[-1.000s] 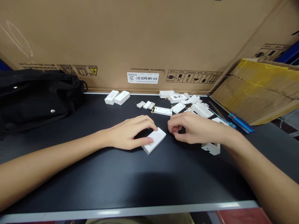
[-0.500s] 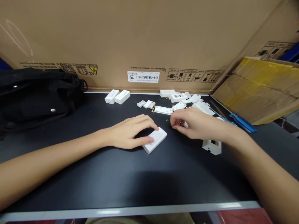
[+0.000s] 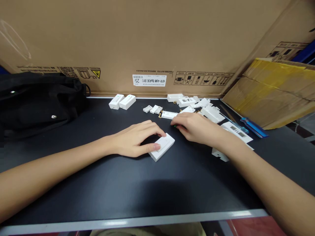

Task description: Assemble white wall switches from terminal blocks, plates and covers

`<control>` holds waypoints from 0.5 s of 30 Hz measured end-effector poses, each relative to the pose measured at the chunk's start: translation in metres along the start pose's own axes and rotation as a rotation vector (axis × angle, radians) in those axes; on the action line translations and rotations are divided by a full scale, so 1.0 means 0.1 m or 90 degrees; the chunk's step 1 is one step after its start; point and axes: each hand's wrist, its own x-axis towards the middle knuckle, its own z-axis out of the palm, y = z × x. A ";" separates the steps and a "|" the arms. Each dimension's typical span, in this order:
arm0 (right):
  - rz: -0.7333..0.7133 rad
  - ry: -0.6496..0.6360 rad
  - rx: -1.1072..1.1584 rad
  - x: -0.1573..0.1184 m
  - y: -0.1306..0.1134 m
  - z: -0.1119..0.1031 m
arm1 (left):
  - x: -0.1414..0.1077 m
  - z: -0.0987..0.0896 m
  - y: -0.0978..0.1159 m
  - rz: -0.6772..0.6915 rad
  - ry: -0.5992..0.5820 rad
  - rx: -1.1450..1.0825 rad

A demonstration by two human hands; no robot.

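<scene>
From the head view, my right grip [image 3: 194,129] has come in leftward, its fingers curled down by a tiny green speck [image 3: 175,126], just beside a narrow white plastic strip with brass contacts [image 3: 168,115]; I cannot tell whether it holds anything. My left grip [image 3: 134,139] is closed over a flat white rectangular plastic cover [image 3: 163,147] on the black tabletop [image 3: 98,183], thumb along its near edge. A black fabric bag [image 3: 36,101] slumps at far left; I cannot see inside it.
</scene>
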 end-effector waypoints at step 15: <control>0.004 -0.003 0.043 0.00 -0.04 -0.02 | -0.01 -0.01 0.00 -0.012 -0.010 -0.002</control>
